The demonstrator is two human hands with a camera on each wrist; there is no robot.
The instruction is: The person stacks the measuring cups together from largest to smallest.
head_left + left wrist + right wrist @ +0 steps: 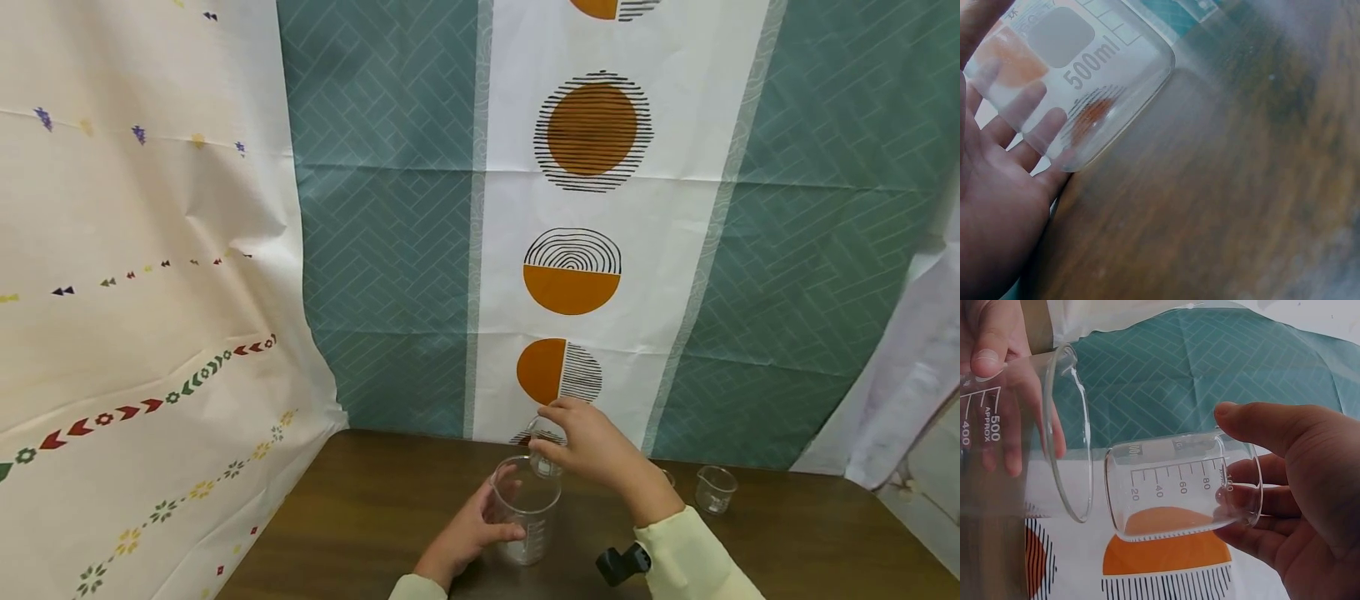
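A large clear glass beaker (pixel 534 521) marked 500ml stands on the brown table. My left hand (pixel 471 531) holds it from the left side, thumb in front and fingers round the back; the left wrist view shows the fingers (pixel 1054 122) through the glass. Just over its mouth is a small glass beaker (pixel 1179 487) with a scale up to 100. My right hand (pixel 592 442) grips this one near its rim between thumb and fingers. In the right wrist view its base faces the large beaker's rim (pixel 1085 456), a small gap apart. Both beakers look empty.
Another small beaker (pixel 716 492) stands on the table (pixel 375 500) at the right. A further glass rim (pixel 669 477) shows partly behind the right forearm. A patterned green and white cloth (pixel 390 250) hangs behind the table, and a cream cloth (pixel 150 292) hangs at the left.
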